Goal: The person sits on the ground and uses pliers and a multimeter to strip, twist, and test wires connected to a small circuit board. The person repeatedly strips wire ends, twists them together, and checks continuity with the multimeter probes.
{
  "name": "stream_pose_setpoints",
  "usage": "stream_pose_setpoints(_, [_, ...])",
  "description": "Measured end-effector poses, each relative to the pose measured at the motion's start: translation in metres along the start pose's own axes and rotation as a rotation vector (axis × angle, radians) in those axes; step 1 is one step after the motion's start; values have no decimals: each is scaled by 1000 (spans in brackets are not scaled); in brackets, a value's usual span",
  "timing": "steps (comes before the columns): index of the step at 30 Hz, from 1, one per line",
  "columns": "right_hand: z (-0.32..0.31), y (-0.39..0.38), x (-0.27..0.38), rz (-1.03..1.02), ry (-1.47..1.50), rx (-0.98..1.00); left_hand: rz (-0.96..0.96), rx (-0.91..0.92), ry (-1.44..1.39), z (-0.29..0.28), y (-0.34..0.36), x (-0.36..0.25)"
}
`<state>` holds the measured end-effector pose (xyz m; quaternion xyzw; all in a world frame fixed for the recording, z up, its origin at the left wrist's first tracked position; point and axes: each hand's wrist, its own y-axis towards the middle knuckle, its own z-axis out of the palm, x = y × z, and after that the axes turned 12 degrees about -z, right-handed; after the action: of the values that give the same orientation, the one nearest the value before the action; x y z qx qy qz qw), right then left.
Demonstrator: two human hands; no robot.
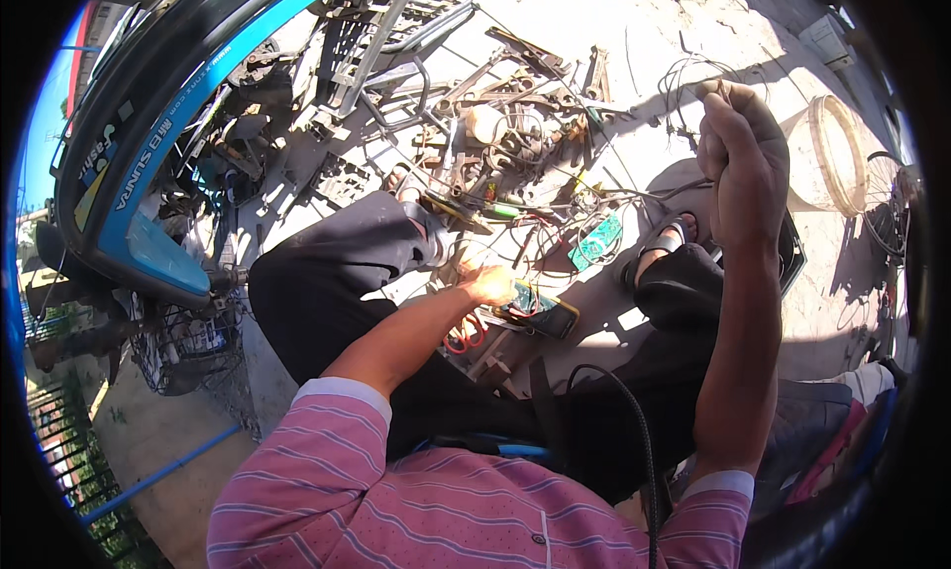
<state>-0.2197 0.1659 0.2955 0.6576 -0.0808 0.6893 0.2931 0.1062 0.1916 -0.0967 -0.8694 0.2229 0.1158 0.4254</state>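
Scattered metal parts crowd the ground ahead, with one pale bucket at right. The right hand is raised, fingers pinched together; contents cannot be identified. The left hand, finger opening indeterminable, is just beside one multimeter between the legs.

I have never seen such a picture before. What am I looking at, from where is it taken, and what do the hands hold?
There is no robot, only a person's two bare hands. A fisheye camera worn on the head looks down, so straight edges bend near the rim. The left hand is low, beside a dark handheld meter; its exact grip is unclear. The right hand is raised, fingers pinched; anything between them is too small to tell. On the pale ground lie a green rectangular piece and a cluttered heap of metal parts. Further right is a round whitish bucket.
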Motion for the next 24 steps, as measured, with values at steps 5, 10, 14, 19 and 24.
stream_pose_setpoints(5, [3,0,1,34,-25,2,-286,-224,-13,-49,-9,-3])
stream_pose_setpoints(10, [-5,-1,-2,33,-20,13,-622,-249,-43,-97,-20,-2])
stream_pose_setpoints(14, [1,1,-1,40,-16,38,-640,-95,-13,-65,1,61])
stream_pose_setpoints(19, [0,0,-2,32,-21,34,-646,186,-123,-60,-8,60])
stream_pose_setpoints(24, [2,-2,-4,20,-20,55,-581,-182,-134,-36,-15,59])
